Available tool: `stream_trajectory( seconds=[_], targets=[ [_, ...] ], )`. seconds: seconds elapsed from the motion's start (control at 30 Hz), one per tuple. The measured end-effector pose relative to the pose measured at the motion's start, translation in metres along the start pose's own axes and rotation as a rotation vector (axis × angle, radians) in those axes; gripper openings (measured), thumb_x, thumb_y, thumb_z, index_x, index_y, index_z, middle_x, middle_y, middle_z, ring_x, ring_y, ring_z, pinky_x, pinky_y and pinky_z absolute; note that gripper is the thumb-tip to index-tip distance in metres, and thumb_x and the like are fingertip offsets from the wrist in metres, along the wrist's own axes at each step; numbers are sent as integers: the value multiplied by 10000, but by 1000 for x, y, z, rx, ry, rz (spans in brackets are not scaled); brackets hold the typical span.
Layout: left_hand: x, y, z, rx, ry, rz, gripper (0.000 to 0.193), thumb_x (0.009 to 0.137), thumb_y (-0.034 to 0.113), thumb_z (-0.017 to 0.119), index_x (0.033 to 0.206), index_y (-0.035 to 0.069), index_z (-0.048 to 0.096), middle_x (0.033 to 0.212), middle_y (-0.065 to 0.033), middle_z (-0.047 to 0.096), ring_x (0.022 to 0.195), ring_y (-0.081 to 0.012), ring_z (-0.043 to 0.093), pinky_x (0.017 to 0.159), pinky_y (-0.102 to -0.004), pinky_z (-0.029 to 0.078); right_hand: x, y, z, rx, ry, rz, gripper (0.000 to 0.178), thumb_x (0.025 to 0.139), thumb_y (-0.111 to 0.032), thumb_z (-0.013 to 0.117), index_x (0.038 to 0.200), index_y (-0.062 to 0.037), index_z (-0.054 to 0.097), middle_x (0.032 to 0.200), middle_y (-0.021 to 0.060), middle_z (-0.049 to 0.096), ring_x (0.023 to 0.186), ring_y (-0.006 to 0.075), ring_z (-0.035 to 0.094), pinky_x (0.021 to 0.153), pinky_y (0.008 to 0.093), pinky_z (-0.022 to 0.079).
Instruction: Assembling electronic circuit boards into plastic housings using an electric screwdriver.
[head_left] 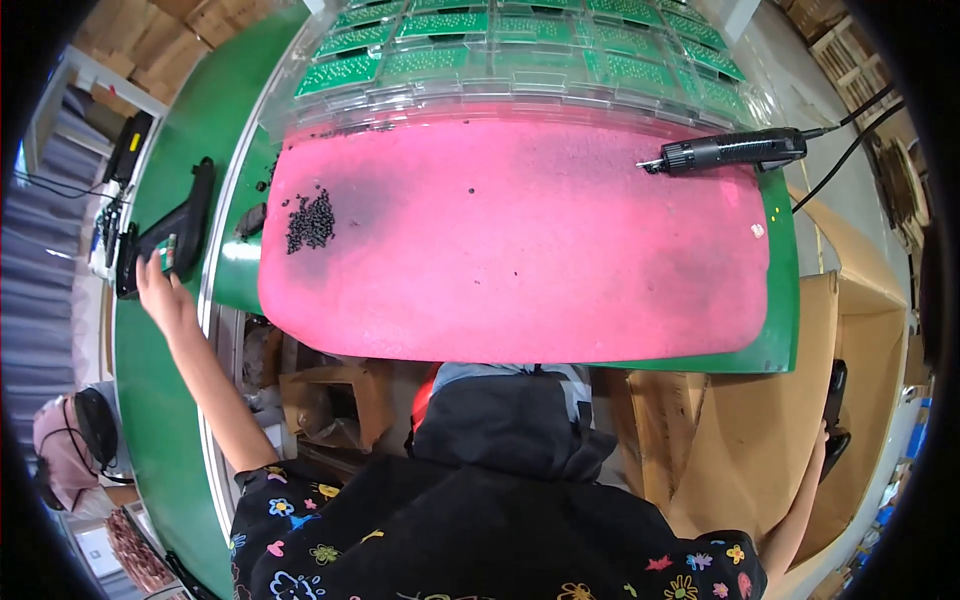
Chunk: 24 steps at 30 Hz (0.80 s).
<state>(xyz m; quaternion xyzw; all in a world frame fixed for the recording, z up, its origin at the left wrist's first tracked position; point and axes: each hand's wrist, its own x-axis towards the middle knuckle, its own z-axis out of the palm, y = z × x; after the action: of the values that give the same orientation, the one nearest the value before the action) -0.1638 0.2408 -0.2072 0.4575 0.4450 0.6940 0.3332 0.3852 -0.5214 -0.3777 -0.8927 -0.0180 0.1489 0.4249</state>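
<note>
My left hand [165, 290] reaches out over the green belt at the left, fingers stretched and apart. Its fingertips are at the near side of a black plastic housing [187, 220], close to a small green circuit board [167, 250] on it. I see no thing held in that hand. Far to the right, my right hand [825, 436] is down at an open cardboard box [868, 400], largely hidden by the box flap. Right against it shows a black plastic part [836, 395]; its grip cannot be made out.
A pink mat [520, 270] covers the bench, with a pile of small black screws [311, 221] on its left. A black electric screwdriver [735, 151] lies at its right. Clear trays [480, 95] of green circuit boards stand behind. Another person [80, 440] is at far left.
</note>
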Motion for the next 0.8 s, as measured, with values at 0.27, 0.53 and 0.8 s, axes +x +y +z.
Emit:
stream_trajectory(
  seconds=[0.27,0.53,0.8],
  targets=[
    [-189,86,188,491,-1352,522,308,868,49,682,1173,28,648,1047,-102,684,927,-208,675,807,-331,528,-18,-46,12,88,-6,55,307,973,-305,543,1098,-37,627,1014,52,613,989,173,541,914,316,407],
    [-232,73,252,696,-1661,829,138,835,45,664,961,-11,676,922,-161,653,880,-368,637,795,-423,521,-59,-83,-4,201,70,155,340,975,-342,525,1128,-55,624,1065,48,602,1047,174,519,964,321,378],
    [-302,82,341,15,-1469,834,168,894,78,661,1036,-1,704,986,-139,718,843,-250,699,742,-349,556,-119,-129,-37,306,195,307,373,978,-380,506,1158,-74,621,1116,44,592,1105,176,497,1015,326,350]
  ],
)
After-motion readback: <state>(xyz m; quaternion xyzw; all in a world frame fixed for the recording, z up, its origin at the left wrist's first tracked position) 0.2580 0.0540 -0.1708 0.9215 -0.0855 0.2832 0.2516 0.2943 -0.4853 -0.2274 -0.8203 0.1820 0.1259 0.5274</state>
